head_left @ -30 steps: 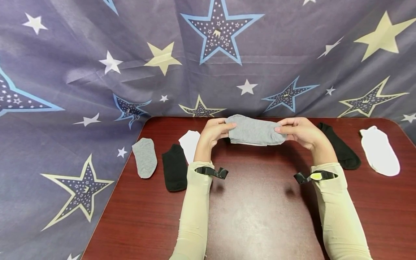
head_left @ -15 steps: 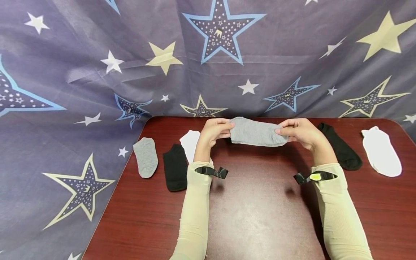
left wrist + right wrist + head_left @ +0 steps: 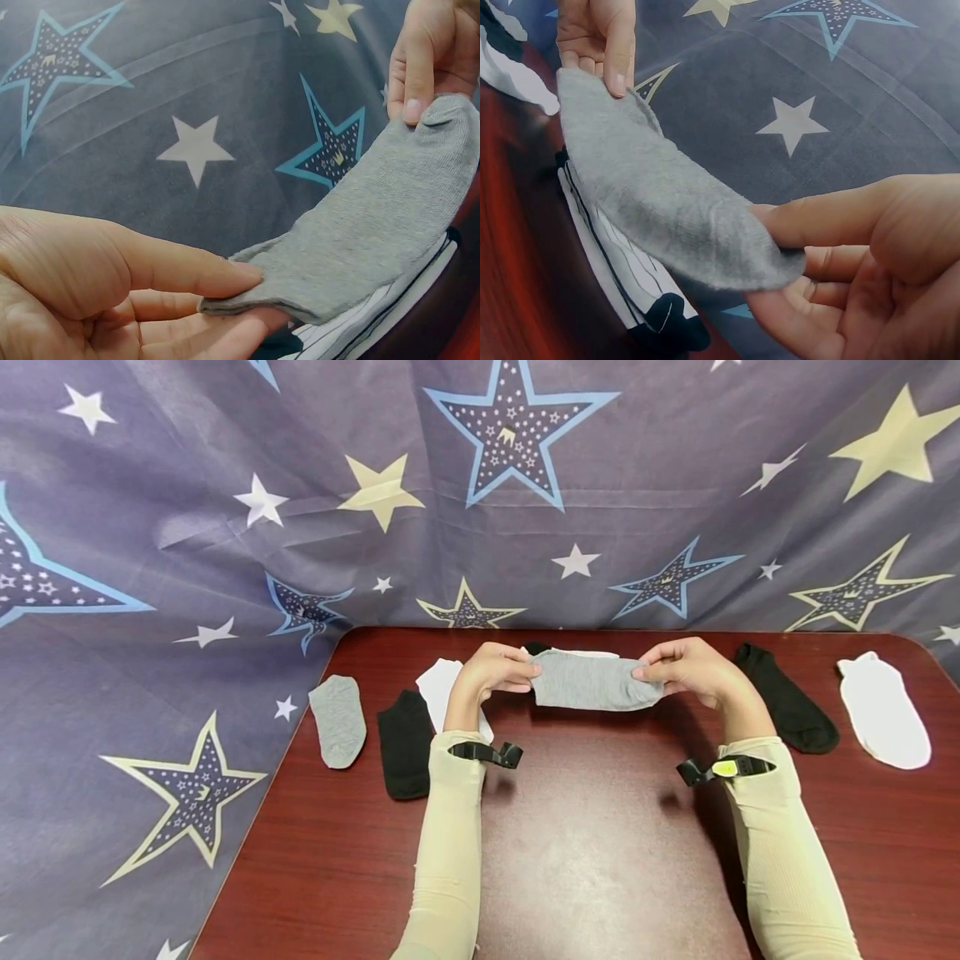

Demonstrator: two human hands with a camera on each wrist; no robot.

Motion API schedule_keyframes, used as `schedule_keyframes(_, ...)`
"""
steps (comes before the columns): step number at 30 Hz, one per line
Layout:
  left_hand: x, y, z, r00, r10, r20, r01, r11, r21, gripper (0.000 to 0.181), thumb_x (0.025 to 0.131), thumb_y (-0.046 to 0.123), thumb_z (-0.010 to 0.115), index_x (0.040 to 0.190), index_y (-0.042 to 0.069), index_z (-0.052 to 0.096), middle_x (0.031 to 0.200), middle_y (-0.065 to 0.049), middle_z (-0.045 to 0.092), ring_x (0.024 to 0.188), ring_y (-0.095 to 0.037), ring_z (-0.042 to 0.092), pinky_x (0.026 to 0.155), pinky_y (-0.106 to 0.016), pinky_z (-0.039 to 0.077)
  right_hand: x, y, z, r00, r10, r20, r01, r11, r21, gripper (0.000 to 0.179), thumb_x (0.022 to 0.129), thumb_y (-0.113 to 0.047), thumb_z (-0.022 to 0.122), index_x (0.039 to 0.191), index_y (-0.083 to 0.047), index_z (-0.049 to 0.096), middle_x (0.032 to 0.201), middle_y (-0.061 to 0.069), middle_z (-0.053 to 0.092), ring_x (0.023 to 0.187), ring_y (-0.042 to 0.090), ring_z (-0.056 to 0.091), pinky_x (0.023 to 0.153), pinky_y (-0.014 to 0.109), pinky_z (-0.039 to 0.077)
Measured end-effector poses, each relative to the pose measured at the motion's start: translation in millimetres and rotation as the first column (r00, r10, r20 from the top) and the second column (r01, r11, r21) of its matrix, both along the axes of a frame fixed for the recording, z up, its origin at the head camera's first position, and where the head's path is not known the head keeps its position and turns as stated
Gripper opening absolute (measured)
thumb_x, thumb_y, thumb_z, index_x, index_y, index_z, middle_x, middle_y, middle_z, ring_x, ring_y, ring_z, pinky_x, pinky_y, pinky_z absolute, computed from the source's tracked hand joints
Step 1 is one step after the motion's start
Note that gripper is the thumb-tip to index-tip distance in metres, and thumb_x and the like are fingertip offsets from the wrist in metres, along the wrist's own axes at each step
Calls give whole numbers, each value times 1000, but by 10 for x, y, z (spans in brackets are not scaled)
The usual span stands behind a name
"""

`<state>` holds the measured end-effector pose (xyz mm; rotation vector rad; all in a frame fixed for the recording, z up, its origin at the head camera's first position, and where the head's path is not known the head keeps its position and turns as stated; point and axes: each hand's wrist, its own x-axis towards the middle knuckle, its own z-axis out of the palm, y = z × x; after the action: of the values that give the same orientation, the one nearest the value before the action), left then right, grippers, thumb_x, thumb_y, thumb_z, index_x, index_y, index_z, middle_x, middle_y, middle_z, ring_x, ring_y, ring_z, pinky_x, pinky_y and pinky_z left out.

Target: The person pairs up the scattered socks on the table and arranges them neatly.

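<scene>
- The thumb and fingers of the left hand pinch the open cuff of a light grey, thin knitted sock; the thumb and fingers of the right hand pinch its rounded end.
- So the grey sock is stretched between the two sets of fingers, roughly level from side to side.
- Below the fingers and this sock, a white fabric bundle with dark stripes and a dark end is partly covered from sight; I cannot tell if they touch.
- To the left of the left fingers, and a little nearer to the person, are a white fabric sock partly hidden by the arm, a flat black fabric sock, and farthest out a second grey sock.
- To the right of the right fingers, a long black fabric sock lies near the wrist, and a wide white fabric sock lies farther.
- Under the fingers is a reddish-brown, glossy desk with a pale reflection.
- Behind the fingers hangs a grey-purple cloth with printed stars.
</scene>
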<state>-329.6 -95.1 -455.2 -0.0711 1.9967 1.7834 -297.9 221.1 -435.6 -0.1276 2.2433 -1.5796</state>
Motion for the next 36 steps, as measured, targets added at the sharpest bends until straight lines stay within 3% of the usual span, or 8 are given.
schedule_keyframes(8,-1,1,-30,999,-45,18,46,997,-60,28,88,-1,75,115,-10,69,81,-4,69,65,-12,69,67,-25,62,-36,-22,-81,1000,22,2,-23,998,61,14,91,-13,76,100,-3,73,76,-13,66,72,5,58,69,27,58)
schedule_keyframes(18,-27,-4,-120,993,-105,49,110,986,-122,24,87,-2,75,109,-9,70,79,-5,70,62,-12,69,66,-26,63,-58,-70,-178,998,50,23,-52,995,83,23,91,-10,76,106,7,70,76,-10,65,69,6,58,68,28,59)
schedule_keyframes(27,-6,-12,-162,983,-163,80,175,969,-177,27,88,1,74,113,-8,71,83,-5,72,62,-10,70,66,-25,62,-68,-133,-259,994,98,46,-102,990,101,33,92,-6,73,115,17,64,76,-9,67,70,6,61,68,29,59)
schedule_keyframes(36,-8,13,-213,985,-144,93,159,968,-194,32,88,-2,71,119,-10,68,81,-5,70,59,-9,68,63,-23,61,-106,-152,-345,993,98,71,-108,982,152,37,93,-6,72,119,18,62,78,-10,68,72,6,60,68,28,59)
